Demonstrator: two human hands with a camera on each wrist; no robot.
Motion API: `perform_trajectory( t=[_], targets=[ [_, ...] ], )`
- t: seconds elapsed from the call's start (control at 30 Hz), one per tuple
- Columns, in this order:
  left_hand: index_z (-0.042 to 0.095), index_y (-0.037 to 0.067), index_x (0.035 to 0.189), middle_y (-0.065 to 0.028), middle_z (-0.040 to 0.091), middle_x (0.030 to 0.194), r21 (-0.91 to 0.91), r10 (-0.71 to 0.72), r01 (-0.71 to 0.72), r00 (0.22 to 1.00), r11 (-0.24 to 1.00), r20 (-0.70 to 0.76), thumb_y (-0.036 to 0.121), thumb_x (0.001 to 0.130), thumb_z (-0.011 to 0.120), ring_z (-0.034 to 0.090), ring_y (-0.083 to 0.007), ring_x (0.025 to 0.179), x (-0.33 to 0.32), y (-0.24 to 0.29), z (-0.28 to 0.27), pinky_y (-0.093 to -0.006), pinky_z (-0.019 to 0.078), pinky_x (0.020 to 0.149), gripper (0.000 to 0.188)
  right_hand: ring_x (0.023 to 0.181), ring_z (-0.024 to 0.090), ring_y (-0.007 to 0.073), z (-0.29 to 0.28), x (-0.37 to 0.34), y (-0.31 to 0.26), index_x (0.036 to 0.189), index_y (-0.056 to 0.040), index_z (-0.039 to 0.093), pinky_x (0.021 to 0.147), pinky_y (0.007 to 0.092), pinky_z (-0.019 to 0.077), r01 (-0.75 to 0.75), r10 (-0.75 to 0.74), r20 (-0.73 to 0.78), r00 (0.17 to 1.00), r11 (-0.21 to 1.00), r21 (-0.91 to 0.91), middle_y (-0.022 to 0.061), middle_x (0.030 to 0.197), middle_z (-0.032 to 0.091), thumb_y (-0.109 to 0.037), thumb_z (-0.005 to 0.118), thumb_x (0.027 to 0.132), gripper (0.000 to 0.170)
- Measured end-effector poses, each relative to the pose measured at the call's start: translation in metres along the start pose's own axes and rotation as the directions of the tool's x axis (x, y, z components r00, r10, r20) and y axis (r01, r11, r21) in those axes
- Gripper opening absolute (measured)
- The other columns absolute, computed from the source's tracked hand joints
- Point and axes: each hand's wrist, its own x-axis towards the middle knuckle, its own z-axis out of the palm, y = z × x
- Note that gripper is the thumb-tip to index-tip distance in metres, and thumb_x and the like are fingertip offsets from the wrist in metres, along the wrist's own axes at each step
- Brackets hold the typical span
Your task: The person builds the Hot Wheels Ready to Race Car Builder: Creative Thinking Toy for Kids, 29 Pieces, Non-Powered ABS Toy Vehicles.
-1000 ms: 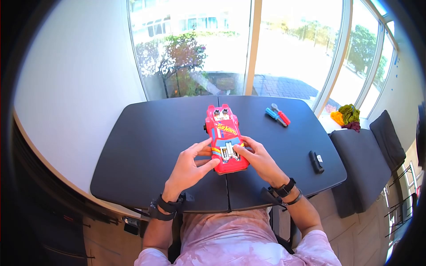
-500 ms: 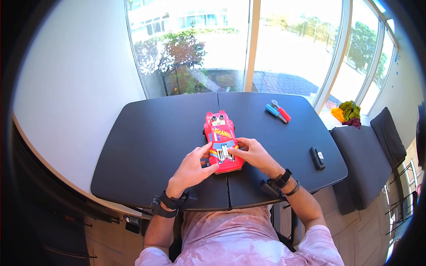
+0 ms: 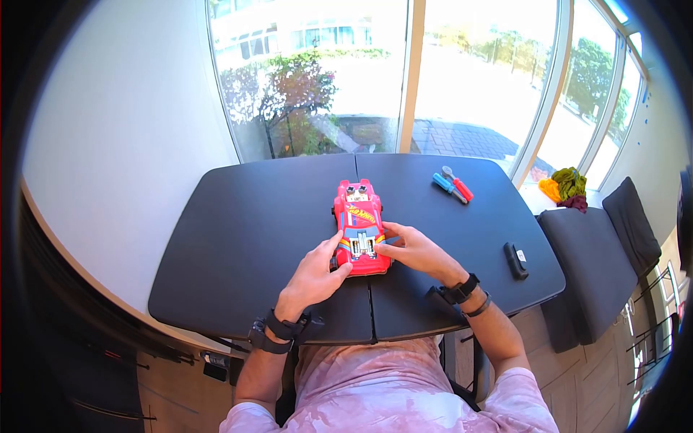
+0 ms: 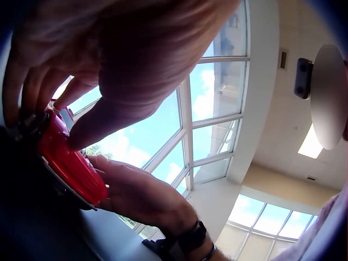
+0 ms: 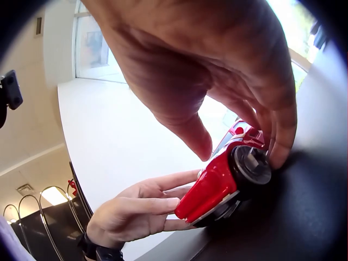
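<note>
A red toy car [image 3: 369,266] with a yellow Hot Wheels logo is on the black table [image 3: 238,231], its engine detail toward the person. My left hand [image 3: 314,275] holds its left side, thumb at the near corner and fingers along the flank. On the opposite side my right hand [image 3: 417,252] grips the car, with the thumb over the top by the silver engine piece. In the right wrist view a black wheel with a grey hub [image 5: 252,165] shows beside the right fingers. The left wrist view shows the car's red end [image 4: 81,174] under the left thumb.
A blue-handled tool [image 3: 449,187] and a red-handled tool [image 3: 459,186] lie together at the far right of the table. A black case-like object [image 3: 515,260] rests near the right edge. Coloured cloths [image 3: 569,189] sit beyond a dark padded seat [image 3: 588,267].
Both hands have brought the toy car down to the table and slightly left, keeping hold of its sides. The tools and black object stay in place.
</note>
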Motion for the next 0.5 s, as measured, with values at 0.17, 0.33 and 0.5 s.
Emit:
perform_trajectory(
  t=[0.17, 0.33, 0.5],
  targets=[
    [0.04, -0.001, 0.174, -0.0224, 0.059, 0.163, 0.201, -0.003, 0.021, 0.996, 0.979, -0.091, 0.026, 0.101, 0.085, 0.067, -0.0338, 0.14, -0.005, 0.025, -0.009, -0.0454, 0.0606, 0.111, 0.089, 0.115, 0.076, 0.0273, -0.024, -0.012, -0.014, 0.163, 0.0015, 0.056, 0.098, 0.0394, 0.0626, 0.063, -0.091, -0.122, 0.988, 0.975, -0.213, 0.0219, 0.142, 0.074, -0.037, 0.085, 0.103, 0.077],
    [0.059, 0.006, 0.163, -0.0185, 0.069, 0.156, 0.158, 0.031, 0.009, 0.968, 0.987, -0.251, 0.032, 0.098, 0.089, 0.071, -0.0326, 0.136, -0.021, 0.076, -0.038, -0.0477, 0.0599, 0.108, 0.076, 0.125, 0.072, 0.0389, -0.09, -0.034, 0.0, 0.159, -0.0035, 0.062, 0.106, 0.048, 0.0594, 0.084, -0.359, -0.258, 0.897, 0.712, -0.698, 0.0219, 0.146, 0.072, -0.036, 0.084, 0.101, 0.07],
    [0.073, 0.004, 0.144, -0.0127, 0.079, 0.137, 0.02, -0.008, 0.015, 0.936, 1.0, -0.352, 0.026, 0.1, 0.087, 0.077, -0.0239, 0.122, -0.037, 0.097, -0.074, -0.0411, 0.0606, 0.105, 0.051, 0.137, 0.067, 0.0419, -0.17, -0.073, 0.027, 0.159, -0.008, 0.062, 0.113, 0.0518, 0.0569, -0.453, -0.104, -0.558, 0.823, 0.472, -0.756, 0.0223, 0.145, 0.071, -0.044, 0.085, 0.097, 0.075]
  ],
)
